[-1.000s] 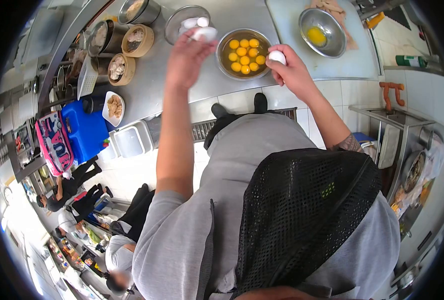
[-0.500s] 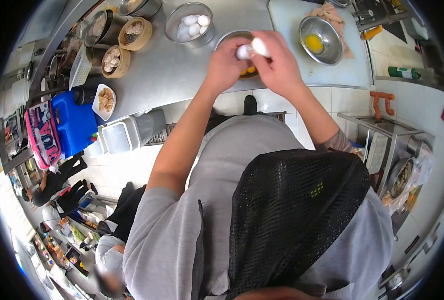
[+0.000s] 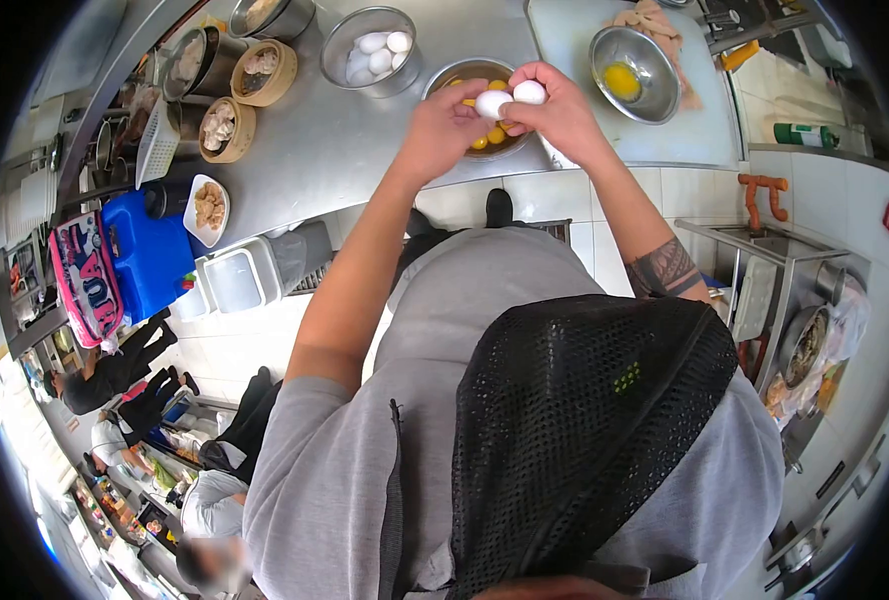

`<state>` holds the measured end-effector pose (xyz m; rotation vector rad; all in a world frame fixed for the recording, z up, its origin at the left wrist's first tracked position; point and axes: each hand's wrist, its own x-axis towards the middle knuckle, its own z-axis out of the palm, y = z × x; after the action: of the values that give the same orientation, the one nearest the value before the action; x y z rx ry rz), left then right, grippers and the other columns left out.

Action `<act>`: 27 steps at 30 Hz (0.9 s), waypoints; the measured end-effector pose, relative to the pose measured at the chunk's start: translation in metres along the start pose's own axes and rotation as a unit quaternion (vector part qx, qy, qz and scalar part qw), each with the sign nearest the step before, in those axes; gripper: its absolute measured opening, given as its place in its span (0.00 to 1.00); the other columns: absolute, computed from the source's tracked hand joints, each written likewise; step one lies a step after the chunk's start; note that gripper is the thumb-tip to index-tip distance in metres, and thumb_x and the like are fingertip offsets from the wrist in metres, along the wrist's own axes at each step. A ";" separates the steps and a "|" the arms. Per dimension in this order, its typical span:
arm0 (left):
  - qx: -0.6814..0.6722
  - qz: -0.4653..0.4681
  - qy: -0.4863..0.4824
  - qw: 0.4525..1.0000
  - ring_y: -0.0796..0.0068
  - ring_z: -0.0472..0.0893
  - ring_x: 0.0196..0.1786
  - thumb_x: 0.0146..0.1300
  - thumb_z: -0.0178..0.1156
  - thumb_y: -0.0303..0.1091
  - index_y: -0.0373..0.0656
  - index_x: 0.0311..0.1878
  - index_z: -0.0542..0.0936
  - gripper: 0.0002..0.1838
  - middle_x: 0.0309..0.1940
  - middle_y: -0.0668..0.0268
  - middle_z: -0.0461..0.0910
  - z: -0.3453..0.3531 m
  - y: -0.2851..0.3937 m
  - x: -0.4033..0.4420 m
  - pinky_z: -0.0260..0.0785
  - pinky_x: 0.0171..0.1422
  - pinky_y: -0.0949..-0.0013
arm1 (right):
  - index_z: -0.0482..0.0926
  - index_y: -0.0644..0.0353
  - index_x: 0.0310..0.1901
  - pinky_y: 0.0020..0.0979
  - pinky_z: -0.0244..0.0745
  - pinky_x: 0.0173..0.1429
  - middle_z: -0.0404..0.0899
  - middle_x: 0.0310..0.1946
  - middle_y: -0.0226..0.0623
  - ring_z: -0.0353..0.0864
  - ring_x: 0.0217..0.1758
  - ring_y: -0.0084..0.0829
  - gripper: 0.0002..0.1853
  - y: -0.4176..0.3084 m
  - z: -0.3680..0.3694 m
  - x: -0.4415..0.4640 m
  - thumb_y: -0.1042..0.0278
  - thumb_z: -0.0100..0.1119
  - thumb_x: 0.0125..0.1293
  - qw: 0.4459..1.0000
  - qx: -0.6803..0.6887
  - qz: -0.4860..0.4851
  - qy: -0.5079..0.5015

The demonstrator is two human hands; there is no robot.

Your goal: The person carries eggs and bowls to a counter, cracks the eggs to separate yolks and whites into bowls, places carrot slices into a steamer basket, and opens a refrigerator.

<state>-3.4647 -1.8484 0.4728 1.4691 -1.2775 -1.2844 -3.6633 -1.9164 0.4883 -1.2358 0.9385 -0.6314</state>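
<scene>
Grip closed on both sides: left hand (image 3: 443,128) pinches one white egg (image 3: 491,105) at the fingertips, right hand (image 3: 557,112) curls round a second egg (image 3: 530,92). Right thumb reaches the first as well. The eggs sit side by side, seemingly touching, above the yolk bowl (image 3: 504,151).

Change: a second ago the left hand was out by the egg bowl (image 3: 397,82); now both hands meet over the yolks (image 3: 496,135). Since the last half second the hands have parted slightly, and more yolks show. Both shells look whole from here; underside hidden, no crack or drip made out. Judged from that, this pair is in position but not yet emptied. More white eggs (image 3: 379,60) remain in the egg bowl, farther left along the counter (image 3: 365,130).
</scene>
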 end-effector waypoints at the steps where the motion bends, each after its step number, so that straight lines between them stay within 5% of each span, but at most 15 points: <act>1: -0.027 -0.014 0.012 0.999 0.71 0.85 0.51 0.61 0.74 0.31 0.40 0.65 0.82 0.27 0.52 0.59 0.85 -0.003 0.003 0.001 0.80 0.57 0.68 | 0.77 0.60 0.51 0.25 0.85 0.39 0.83 0.43 0.32 0.86 0.40 0.23 0.18 0.000 0.000 0.002 0.74 0.72 0.62 1.000 0.000 0.000 0.000; 16: 0.085 -0.039 0.067 0.993 0.69 0.89 0.48 0.59 0.73 0.36 0.37 0.58 0.86 0.24 0.47 0.58 0.90 -0.003 -0.003 0.008 0.82 0.55 0.68 | 0.80 0.57 0.46 0.30 0.80 0.43 0.84 0.36 0.32 0.84 0.37 0.24 0.12 0.012 0.014 0.014 0.71 0.69 0.61 0.970 -0.237 -0.053 0.028; 24: 0.176 -0.020 0.082 0.981 0.66 0.89 0.43 0.58 0.72 0.34 0.43 0.57 0.86 0.21 0.42 0.56 0.89 0.010 -0.007 0.006 0.81 0.53 0.65 | 0.81 0.53 0.47 0.38 0.79 0.48 0.85 0.38 0.43 0.83 0.40 0.43 0.13 0.017 0.018 0.006 0.70 0.69 0.61 0.945 -0.308 -0.099 0.042; 27: 0.177 -0.006 0.080 0.981 0.75 0.86 0.43 0.60 0.74 0.36 0.43 0.57 0.86 0.21 0.41 0.63 0.88 0.012 -0.011 0.006 0.80 0.53 0.68 | 0.80 0.56 0.47 0.46 0.80 0.51 0.86 0.41 0.47 0.85 0.46 0.53 0.13 0.014 0.019 0.001 0.68 0.68 0.61 0.940 -0.325 -0.102 0.035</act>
<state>-3.4746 -1.8516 0.4593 1.7893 -1.4417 -0.9553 -3.6469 -1.9043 0.4751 -1.9281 1.1340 -0.5432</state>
